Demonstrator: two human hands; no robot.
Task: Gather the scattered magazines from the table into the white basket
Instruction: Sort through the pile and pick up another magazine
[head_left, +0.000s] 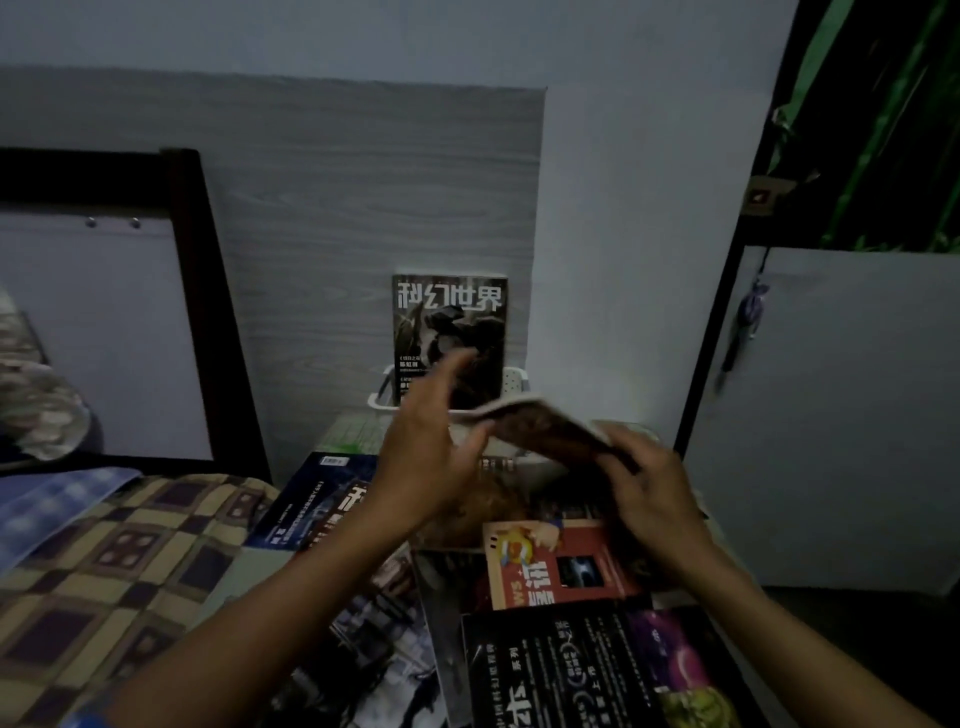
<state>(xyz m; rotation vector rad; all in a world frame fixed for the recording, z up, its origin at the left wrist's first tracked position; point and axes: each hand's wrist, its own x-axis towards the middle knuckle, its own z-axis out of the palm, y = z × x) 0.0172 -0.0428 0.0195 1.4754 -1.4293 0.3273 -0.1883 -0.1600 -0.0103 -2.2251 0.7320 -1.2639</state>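
Above the cluttered table, both hands grip one floppy, glossy paper magazine (540, 423), blurred and sagging: the left hand (426, 447) pinches its near-left edge, the right hand (649, 480) clasps its right end. Just behind stands the white perforated plastic basket (511, 384), holding one upright dark-covered magazine (449, 332). At least four flat magazines (561, 566) overlap beneath.

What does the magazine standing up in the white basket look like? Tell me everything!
The standing magazine has a dark cover with big white Chinese characters across the top and a shadowy grey picture below. It stands upright in the white basket, cover facing the camera, with the grey wood-look panel behind it. Its lower part is hidden by the basket rim and the left hand in front. It looks like glossy paper, flat and unbent.
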